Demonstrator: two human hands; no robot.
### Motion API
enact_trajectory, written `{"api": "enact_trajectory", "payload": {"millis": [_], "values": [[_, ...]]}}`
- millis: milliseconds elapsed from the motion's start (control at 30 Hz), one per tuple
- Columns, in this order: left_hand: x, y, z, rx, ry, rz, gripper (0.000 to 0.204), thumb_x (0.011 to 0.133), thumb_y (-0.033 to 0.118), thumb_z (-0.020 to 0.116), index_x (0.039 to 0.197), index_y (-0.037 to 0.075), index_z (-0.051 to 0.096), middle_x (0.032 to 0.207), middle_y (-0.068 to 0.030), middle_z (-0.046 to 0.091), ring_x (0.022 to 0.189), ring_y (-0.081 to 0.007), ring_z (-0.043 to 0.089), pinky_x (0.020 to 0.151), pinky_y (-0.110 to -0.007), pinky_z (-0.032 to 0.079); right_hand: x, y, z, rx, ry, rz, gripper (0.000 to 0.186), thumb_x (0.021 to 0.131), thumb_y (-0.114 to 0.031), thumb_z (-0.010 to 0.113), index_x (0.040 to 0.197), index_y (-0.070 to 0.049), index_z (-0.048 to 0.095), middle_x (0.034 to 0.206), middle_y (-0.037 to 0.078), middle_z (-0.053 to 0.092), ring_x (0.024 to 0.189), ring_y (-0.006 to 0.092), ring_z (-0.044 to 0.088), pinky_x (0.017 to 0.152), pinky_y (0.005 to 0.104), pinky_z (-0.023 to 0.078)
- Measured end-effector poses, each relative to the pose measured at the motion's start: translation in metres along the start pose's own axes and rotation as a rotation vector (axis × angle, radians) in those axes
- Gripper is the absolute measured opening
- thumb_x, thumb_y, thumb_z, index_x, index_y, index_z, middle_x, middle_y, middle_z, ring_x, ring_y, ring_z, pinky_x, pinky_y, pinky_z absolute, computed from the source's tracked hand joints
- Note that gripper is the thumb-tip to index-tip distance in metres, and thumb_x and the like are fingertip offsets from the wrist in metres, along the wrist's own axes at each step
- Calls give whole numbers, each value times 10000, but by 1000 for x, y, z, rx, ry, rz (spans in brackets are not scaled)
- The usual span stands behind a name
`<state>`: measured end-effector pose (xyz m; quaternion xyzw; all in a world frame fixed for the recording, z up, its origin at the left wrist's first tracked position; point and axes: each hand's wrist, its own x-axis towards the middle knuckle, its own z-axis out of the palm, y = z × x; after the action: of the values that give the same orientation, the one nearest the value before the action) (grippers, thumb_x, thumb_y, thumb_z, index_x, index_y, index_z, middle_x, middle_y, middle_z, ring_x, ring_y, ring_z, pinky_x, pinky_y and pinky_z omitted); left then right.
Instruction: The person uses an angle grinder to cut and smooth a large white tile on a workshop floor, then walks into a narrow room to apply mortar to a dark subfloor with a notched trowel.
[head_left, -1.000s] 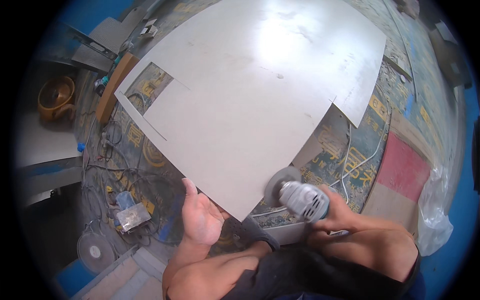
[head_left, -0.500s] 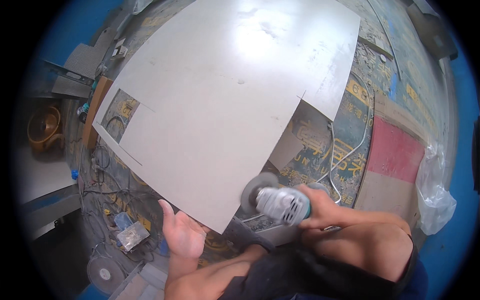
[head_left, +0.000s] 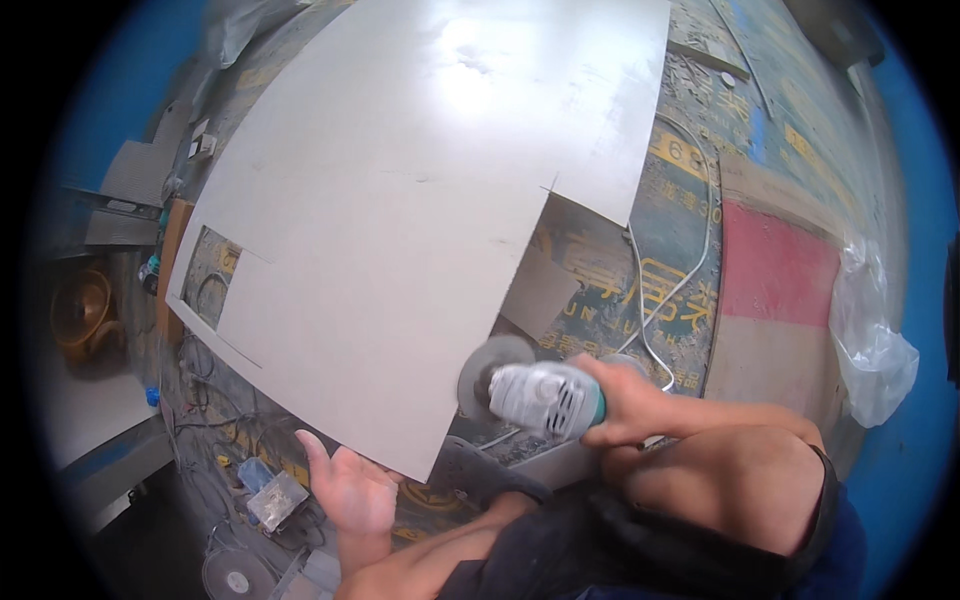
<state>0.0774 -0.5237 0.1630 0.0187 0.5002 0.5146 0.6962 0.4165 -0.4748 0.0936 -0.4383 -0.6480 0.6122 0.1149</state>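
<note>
A large pale sheet [head_left: 380, 220] with two rectangular cutouts fills the middle of the head view. My right hand [head_left: 620, 405] grips a grey-and-teal angle grinder [head_left: 535, 400], whose disc [head_left: 490, 360] sits at the sheet's right edge, a little above its near corner. The disc's exact contact with the sheet is hard to tell. My left hand [head_left: 355, 485] is palm up at the lower left edge, thumb stretched out, fingertips at or under the sheet.
Cables [head_left: 655, 310] lie on the printed floor covering. A red-and-tan board [head_left: 775, 270] and crumpled plastic [head_left: 870, 340] are on the right. A brown block [head_left: 175, 265], a copper-coloured round object [head_left: 80, 310], a small metal box [head_left: 280, 500] and a spare disc [head_left: 235, 575] are on the left.
The whole view has turned, carrying sheet and surroundings round anticlockwise. The grinder has moved slightly along the sheet's edge, away from the near corner. My left hand stays at the edge.
</note>
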Motion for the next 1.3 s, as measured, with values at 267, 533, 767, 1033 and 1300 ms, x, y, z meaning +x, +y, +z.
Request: {"api": "enact_trajectory", "payload": {"millis": [267, 533, 767, 1033, 1300], "values": [[5, -4, -3, -28, 1, -31, 992, 970, 747, 355, 1538, -62, 259, 1540, -182, 408, 1333, -332, 469, 1015, -452, 449, 5, 29, -25, 277, 284, 175, 707, 642, -126, 741, 1300, -22, 503, 1039, 170, 659, 972, 269, 632, 907, 367, 504], [-3, -1, 1, 0, 81, 10, 1017, 964, 752, 362, 1543, -74, 232, 1578, -196, 354, 1389, -347, 422, 1061, -481, 424, 9, 20, -6, 104, 81, 84, 638, 646, -152, 774, 1213, -45, 499, 936, 221, 674, 899, 402, 671, 821, 436, 520], [7, -7, 2, 13, 37, -41, 1040, 954, 762, 372, 1540, -86, 230, 1574, -194, 361, 1380, -344, 429, 1048, -475, 431, 13, 33, -44, 259, 302, 164, 796, 638, -133, 734, 1383, -11, 485, 1142, 123, 658, 1053, 242, 625, 966, 345, 486], [9, -6, -13, -4, -24, -24, 1050, 941, 775, 384, 1558, -56, 207, 1591, -184, 328, 1382, -339, 410, 1051, -485, 414, 13, 29, -39, 264, 267, 135, 831, 635, -155, 742, 1403, -11, 460, 1182, 145, 641, 1102, 258, 614, 991, 363, 475], [4, -5, -1, -16, 12, -29, 1054, 939, 763, 418, 1573, -44, 177, 1622, -177, 278, 1438, -340, 350, 1134, -494, 341, 23, 22, -53, 350, 320, 169, 793, 630, -156, 741, 1368, -2, 494, 1172, 125, 635, 1092, 230, 598, 1002, 343, 458]]}}
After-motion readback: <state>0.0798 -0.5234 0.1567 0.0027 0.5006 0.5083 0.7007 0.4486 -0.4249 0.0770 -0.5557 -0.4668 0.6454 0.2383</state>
